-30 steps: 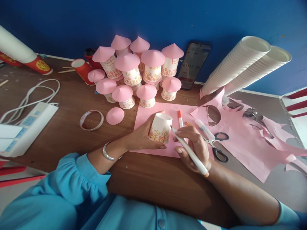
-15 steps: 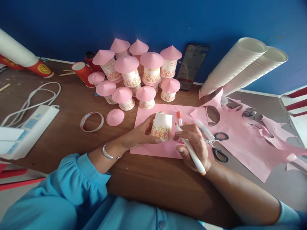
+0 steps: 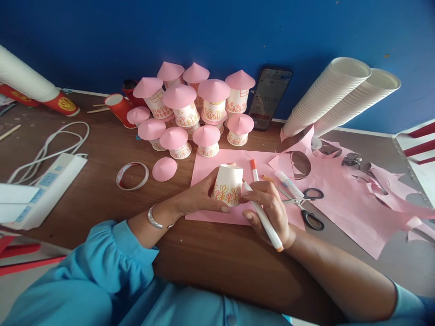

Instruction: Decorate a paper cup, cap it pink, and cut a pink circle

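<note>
Since half a second ago my right hand (image 3: 268,210) brought the marker (image 3: 263,217) tip back onto the paper cup (image 3: 228,184); left hand (image 3: 200,197) fingers clamp it mid-frame over pink paper (image 3: 217,165), brown bench (image 3: 102,149), blue wall (image 3: 217,31) behind.

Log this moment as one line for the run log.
left hand: holds upturned paper cup | right hand: holds marker, tip at cup
</note>
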Action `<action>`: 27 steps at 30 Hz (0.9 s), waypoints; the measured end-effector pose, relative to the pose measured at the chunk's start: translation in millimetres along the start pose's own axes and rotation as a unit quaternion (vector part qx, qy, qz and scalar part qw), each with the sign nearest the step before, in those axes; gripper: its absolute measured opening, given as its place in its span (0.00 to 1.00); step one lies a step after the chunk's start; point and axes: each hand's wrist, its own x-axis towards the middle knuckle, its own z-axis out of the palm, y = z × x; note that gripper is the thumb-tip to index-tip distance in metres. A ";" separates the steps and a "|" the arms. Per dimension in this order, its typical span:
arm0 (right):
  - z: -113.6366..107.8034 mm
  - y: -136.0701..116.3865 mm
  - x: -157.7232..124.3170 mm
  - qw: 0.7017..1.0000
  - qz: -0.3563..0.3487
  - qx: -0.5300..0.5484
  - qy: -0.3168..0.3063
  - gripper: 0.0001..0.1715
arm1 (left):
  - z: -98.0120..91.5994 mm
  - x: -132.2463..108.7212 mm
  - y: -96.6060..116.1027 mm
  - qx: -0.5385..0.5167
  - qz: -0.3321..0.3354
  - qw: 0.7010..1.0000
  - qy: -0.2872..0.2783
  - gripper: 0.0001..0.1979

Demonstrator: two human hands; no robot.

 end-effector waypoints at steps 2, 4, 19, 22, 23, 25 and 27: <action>0.6 0.6 -0.5 1.000 -0.002 0.000 0.000 0.16 | 0.7 0.4 0.7 0.008 0.009 1.000 -0.002 0.50; 0.8 0.8 -0.4 1.000 -0.004 0.004 0.004 0.16 | 1.1 0.3 1.1 0.013 0.011 1.000 -0.001 0.49; -2.3 1.7 0.2 1.000 0.002 0.003 0.009 0.19 | 2.4 -0.2 -0.5 0.035 0.009 0.999 0.031 0.39; -5.3 2.1 2.8 1.000 0.003 0.001 -0.002 0.20 | 3.7 0.1 0.7 0.028 0.002 0.999 0.016 0.36; -5.8 2.0 3.4 1.000 0.002 0.004 -0.003 0.20 | 3.9 0.0 1.3 0.030 0.004 0.999 0.011 0.34; -6.3 1.8 4.2 1.000 -0.002 0.013 -0.003 0.21 | 4.1 -0.5 2.3 0.036 0.010 0.999 0.007 0.32; -6.5 1.9 4.6 1.000 -0.005 0.019 -0.002 0.21 | 3.7 -1.1 2.8 0.048 0.012 0.999 0.016 0.32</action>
